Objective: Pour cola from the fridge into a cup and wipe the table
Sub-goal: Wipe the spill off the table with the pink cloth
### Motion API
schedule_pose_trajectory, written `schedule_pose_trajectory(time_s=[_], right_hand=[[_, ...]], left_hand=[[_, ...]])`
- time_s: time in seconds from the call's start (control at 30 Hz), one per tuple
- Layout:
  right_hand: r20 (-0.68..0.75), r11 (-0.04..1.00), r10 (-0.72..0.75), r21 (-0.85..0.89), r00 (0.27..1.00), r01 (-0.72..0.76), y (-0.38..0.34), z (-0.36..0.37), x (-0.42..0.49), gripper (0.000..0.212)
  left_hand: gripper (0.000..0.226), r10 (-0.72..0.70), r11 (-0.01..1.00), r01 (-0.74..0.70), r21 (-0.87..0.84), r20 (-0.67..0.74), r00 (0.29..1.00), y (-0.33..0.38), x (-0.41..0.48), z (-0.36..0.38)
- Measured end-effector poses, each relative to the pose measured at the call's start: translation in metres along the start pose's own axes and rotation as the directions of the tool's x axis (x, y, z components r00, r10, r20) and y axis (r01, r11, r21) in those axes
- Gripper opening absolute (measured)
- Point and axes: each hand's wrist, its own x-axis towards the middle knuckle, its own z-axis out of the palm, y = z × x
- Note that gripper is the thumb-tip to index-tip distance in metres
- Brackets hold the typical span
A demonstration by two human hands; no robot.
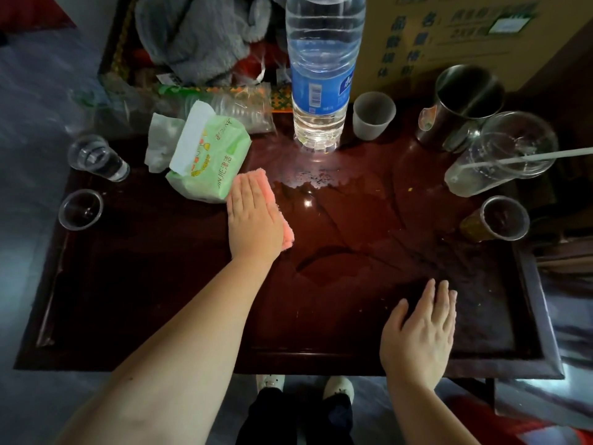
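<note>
My left hand (pixel 253 216) lies flat with straight fingers on a pink cloth (pixel 285 220), pressing it onto the dark red table (pixel 160 284) beside a green tissue pack. A puddle (pixel 314 187) of liquid shines just right of the cloth, and wet streaks spread toward the right. My right hand (pixel 420 332) rests open, palm down, on the table near its front edge. A clear plastic cup (pixel 495 218) with dark liquid at its bottom lies tilted at the right. No cola bottle is in view.
A large water bottle (pixel 321 72) stands at the back middle, with a grey cup (pixel 373 115), a steel mug (pixel 462 104) and a big clear cup with a straw (pixel 500 155) to its right. The tissue pack (pixel 208 155) and two clear cups (pixel 96 159) (pixel 80 208) sit at the left. A cardboard box (pixel 465 36) stands behind.
</note>
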Motion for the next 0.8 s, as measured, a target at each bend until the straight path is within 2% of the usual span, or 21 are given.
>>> schedule_pose_trajectory(time_s=[0.23,0.33,0.4,0.5,0.63,0.8], right_hand=[[0.010,1.000,-0.008,-0.007,1.000,0.008,0.001,-0.001,0.000,0.063],[0.008,1.000,-0.004,-0.009,1.000,0.004,0.001,-0.001,0.000,0.061],[0.010,1.000,-0.006,-0.019,1.000,0.006,0.001,0.000,0.000,0.058],[0.009,1.000,0.004,-0.022,1.000,-0.004,0.002,0.001,0.001,0.057],[0.007,1.000,0.008,-0.024,1.000,-0.008,0.002,0.001,0.001,0.056],[-0.012,1.000,0.015,-0.022,1.000,-0.015,0.002,0.001,0.000,0.055]], left_hand=[[0.063,0.335,0.937,-0.330,0.116,-0.027,0.942,-0.019,0.018,-0.003],[0.061,0.535,0.823,-0.521,0.227,-0.002,0.845,-0.025,0.026,-0.001],[0.057,0.621,0.758,-0.594,0.270,-0.019,0.784,-0.027,0.030,-0.002],[0.054,0.650,0.734,-0.614,0.291,-0.040,0.759,-0.027,0.031,-0.006],[0.057,0.665,0.710,-0.642,0.289,0.021,0.746,-0.026,0.027,-0.005],[0.059,0.636,0.771,-0.634,0.059,-0.034,0.771,-0.020,0.012,-0.009]])
